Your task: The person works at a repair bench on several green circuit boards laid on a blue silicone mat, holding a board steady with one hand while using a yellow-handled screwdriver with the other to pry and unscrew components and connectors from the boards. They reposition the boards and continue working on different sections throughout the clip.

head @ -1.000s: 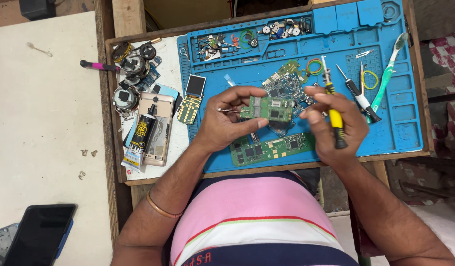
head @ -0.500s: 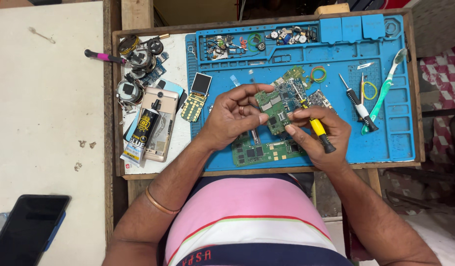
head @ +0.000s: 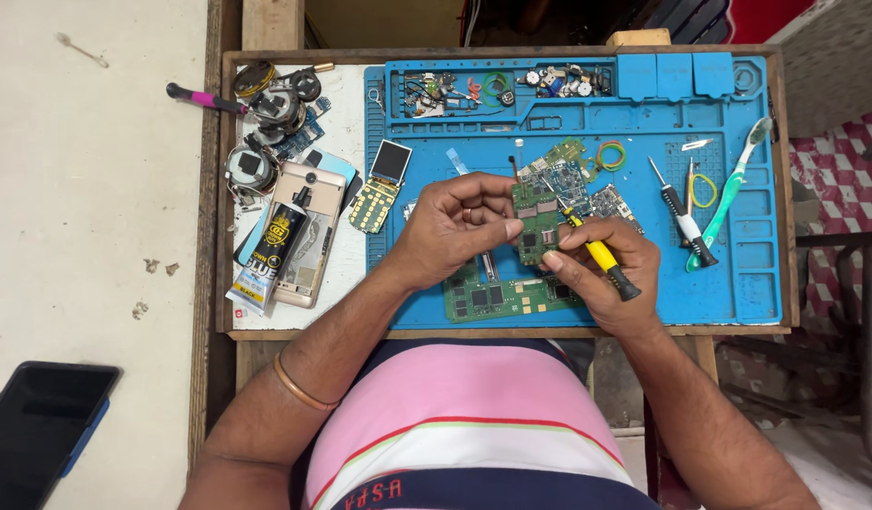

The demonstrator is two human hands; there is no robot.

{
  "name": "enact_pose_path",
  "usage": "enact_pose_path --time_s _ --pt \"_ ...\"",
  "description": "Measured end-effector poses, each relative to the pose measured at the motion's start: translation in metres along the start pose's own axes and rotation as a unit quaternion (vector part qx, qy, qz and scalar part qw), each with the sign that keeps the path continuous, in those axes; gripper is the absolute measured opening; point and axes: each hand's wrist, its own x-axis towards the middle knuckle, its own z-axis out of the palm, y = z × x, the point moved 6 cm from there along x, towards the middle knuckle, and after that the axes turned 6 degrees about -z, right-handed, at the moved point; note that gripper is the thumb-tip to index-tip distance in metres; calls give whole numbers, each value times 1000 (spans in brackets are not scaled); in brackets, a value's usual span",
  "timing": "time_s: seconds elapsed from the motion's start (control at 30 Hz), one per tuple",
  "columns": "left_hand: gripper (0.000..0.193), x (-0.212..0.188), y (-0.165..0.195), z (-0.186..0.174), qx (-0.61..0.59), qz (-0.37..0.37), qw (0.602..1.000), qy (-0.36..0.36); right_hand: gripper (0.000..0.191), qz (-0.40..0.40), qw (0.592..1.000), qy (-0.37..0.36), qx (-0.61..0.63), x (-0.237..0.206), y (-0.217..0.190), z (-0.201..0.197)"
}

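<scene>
Board: small green circuit board (head: 536,225) pinched in the left hand (head: 455,231), held just above the blue mat (head: 738,283), about mid-table
Table: wooden tray-top table (head: 219,189) carrying pretty much everything, mat on the right part, white sheet on the left part
Mat: bigger green board (head: 502,297) lying flat under the hands, more boards (head: 573,170) just behind them, parts bins along the far edge
Left side clutter: gold phone back (head: 308,236) with a glue tube (head: 266,260) on top, keypad phone (head: 379,184) beside it, pink-handled tool (head: 205,97) near the far corner
Right side tools: black screwdriver (head: 682,217) and green toothbrush (head: 729,194), lying apart from the hands
Right hand: right hand (head: 606,269) clenched round a yellow screwdriver (head: 597,250), tip on the held board
What changed: compared to a second ago the driver's come in from off to the right, tip now meeting the board, so looks like actual screw work is on
Versus earlier frame: hands closer together now; the rest of the stuff hasn't moved, view's just shifted
</scene>
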Motion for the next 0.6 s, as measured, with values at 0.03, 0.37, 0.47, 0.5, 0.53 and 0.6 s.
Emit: enact_pose_path --time_s 0.03,0.37,0.47,0.5,0.53,0.6 --pt "36 1 0 -1 -5 1 1000 6 21 2 1000 -4 6 1 0 1" --pt "24 1 -1 -5 -29 11 999 30 16 20 998 -14 57 6 -3 6" --pt "20 2 -1 -6 -22 16 999 37 16 18 999 -15 43 5 -4 6" --pt "19 2 -1 -6 -19 17 999 36 16 17 999 -15 38 5 -4 5" --pt "17 2 -1 -7 -16 17 999 35 17 17 999 -16 39 6 -4 5" --pt "16 1 -2 -8 -14 17 999 34 17 15 999 -18 42 6 -4 6"
